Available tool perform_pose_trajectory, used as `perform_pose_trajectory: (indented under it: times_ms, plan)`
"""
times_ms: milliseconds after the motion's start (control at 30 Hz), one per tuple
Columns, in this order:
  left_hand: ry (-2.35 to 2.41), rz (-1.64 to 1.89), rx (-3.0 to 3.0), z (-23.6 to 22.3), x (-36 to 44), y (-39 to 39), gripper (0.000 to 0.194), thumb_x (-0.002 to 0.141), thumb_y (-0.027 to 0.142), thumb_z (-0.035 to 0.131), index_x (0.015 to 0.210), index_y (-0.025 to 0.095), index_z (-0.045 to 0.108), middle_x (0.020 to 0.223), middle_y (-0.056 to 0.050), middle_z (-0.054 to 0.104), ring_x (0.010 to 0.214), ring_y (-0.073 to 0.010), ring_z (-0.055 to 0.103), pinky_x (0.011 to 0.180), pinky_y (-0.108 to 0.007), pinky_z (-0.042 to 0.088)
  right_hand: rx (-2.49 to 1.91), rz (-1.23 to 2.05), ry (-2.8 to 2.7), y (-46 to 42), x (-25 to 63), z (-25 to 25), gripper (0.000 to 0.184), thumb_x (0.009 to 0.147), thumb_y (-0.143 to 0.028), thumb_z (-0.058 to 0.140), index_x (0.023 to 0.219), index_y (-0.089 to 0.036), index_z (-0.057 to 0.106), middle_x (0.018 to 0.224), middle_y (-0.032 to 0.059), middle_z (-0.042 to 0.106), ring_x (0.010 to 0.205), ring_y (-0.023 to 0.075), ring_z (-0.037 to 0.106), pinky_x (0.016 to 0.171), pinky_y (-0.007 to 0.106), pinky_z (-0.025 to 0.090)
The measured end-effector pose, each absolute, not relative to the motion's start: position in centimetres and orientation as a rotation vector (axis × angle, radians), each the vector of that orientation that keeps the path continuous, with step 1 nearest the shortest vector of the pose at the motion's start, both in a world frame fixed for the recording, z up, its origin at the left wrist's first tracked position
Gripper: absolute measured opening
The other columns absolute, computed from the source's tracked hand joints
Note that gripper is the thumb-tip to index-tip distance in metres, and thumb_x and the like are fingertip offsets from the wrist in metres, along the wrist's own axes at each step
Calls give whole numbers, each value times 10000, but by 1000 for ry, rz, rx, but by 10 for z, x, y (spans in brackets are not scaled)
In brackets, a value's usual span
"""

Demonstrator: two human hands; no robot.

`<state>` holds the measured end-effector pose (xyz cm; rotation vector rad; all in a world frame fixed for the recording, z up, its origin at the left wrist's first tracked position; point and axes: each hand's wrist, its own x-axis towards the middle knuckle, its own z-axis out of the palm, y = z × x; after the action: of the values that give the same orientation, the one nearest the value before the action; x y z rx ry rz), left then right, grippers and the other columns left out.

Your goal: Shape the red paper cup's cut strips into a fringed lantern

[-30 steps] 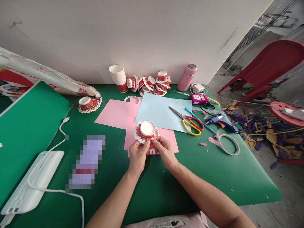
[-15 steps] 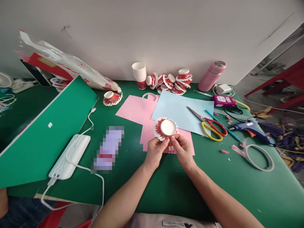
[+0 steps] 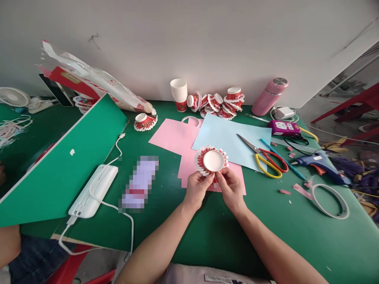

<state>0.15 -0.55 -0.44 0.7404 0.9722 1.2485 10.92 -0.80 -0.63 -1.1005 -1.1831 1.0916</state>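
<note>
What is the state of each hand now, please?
Left hand: closed, pinching the red-and-white paper cup with cut, folded strips at its near edge.
Right hand: closed, pinching the same cup beside the left.

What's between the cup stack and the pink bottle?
Red fringed paper cups lie piled between the cup stack and the pink bottle, in the head view.
</note>
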Motion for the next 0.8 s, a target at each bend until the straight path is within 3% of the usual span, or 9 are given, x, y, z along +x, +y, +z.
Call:
perform_pose_trajectory:
  times_ms: [167, 567, 800]
  plan:
    - [945, 1177, 741, -5, -1, -4, 219, 689, 342, 725, 793, 149, 737, 833, -73, 742, 854, -225, 669, 816, -352, 505, -1127, 1143, -1110, -7, 110, -4, 296, 771, -481, 633, 701, -200, 573, 631, 4, 582, 569, 136, 538, 557, 276, 465]
    - [988, 1221, 865, -5, -4, -5, 175, 743, 327, 679, 819, 181, 738, 879, -55, 744, 894, -218, 664, 820, -330, 504, -1063, 1215, -1137, -5, 116, -10, 217, 786, -415, 645, 747, -202, 619, 686, 4, 602, 610, 142, 585, 588, 273, 485]
    - [1041, 1277, 777, 1, -1, -4, 174, 697, 329, 710, 746, 164, 732, 756, -47, 726, 792, -208, 660, 760, -326, 516, -1138, 1174, -1188, -7, 114, -11, 244, 785, -441, 630, 822, -200, 634, 729, 27, 622, 629, 149, 563, 596, 289, 480]
